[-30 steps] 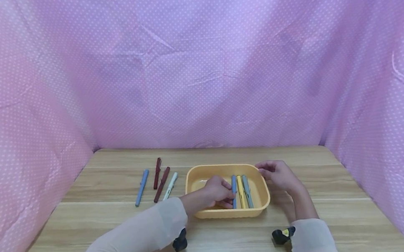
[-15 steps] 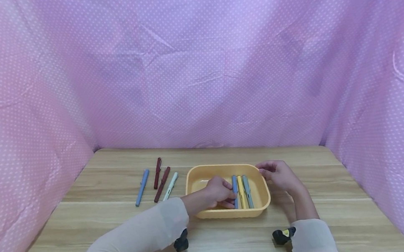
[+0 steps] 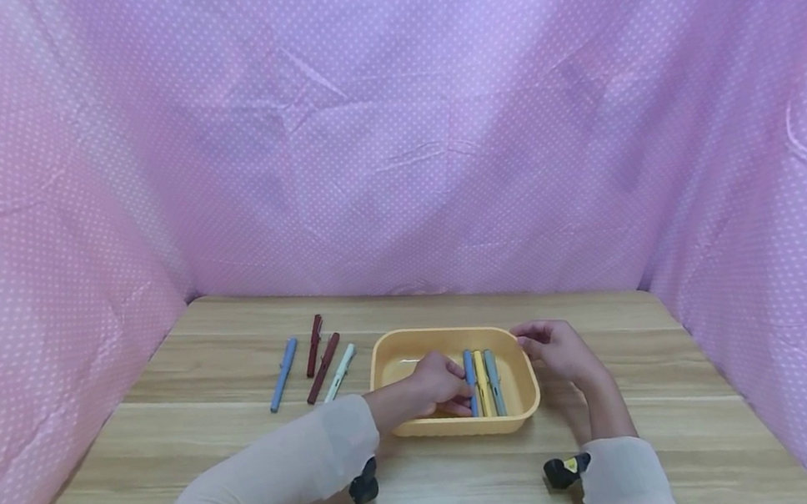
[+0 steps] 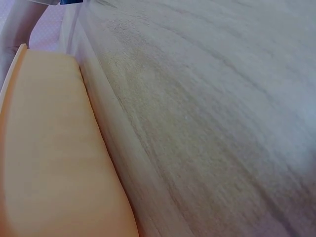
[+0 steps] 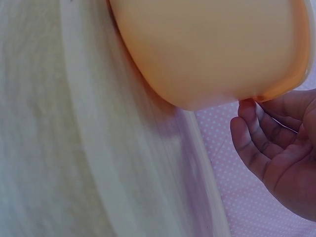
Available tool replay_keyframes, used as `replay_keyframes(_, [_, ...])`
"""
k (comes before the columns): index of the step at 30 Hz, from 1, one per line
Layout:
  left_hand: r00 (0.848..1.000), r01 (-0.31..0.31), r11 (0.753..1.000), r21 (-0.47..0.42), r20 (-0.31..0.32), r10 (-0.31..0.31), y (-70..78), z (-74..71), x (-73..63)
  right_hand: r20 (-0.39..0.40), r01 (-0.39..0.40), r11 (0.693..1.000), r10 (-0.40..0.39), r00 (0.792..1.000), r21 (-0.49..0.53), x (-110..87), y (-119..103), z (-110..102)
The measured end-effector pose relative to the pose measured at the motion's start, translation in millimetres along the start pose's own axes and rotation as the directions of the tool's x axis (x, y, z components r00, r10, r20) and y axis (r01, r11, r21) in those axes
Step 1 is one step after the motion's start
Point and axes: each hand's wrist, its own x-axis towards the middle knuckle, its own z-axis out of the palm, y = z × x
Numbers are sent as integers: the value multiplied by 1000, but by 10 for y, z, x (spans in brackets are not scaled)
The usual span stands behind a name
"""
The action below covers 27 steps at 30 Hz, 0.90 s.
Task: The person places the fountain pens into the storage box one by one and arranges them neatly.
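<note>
Inside the yellow box point(image 3: 425, 430) my left hand point(image 3: 438, 382) pinches a blue pen point(image 3: 470, 378) lying lengthwise from front to back. A yellow pen point(image 3: 483, 385) lies right beside it, followed by a grey-green pen point(image 3: 494, 384). The left hand's fingers are partly hidden by the hand itself, and the left wrist view does not show that hand. At the box's far right corner, my right hand point(image 3: 559, 349) touches the outer wall with relaxed, bent fingers. In the right wrist view, the fingertips point(image 5: 247, 108) of that hand meet the box point(image 5: 207, 49) just below its rim.
Left of the box on the wooden table point(image 3: 193, 446) lie a blue pen point(image 3: 283, 376), two dark red pens point(image 3: 314, 347) and a pale mint pen point(image 3: 340, 372). Pink dotted cloth point(image 3: 392, 161) hangs around the back and sides.
My left hand and the blue pen in it have shifted slightly to the right, closer to the yellow pen. The right hand and the box stay almost still.
</note>
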Motion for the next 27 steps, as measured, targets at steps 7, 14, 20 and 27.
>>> replay_keyframes(7, [1000,-5,1000,11,-8,5,3,-30,-11,0,-23,1000,23,1000,19,0,9,0])
replay_keyframes(14, [999,-42,998,-49,2,42,52,-111,4,-2,-19,1000,19,1000,20,-2,15,-5])
replay_keyframes(20, [997,-62,997,-56,30,64,137,-238,3,-1,-9,1000,9,1000,20,4,29,-14])
replay_keyframes(27, [990,-106,993,-43,88,109,278,-432,-61,6,-12,1000,12,1000,15,13,36,-29])
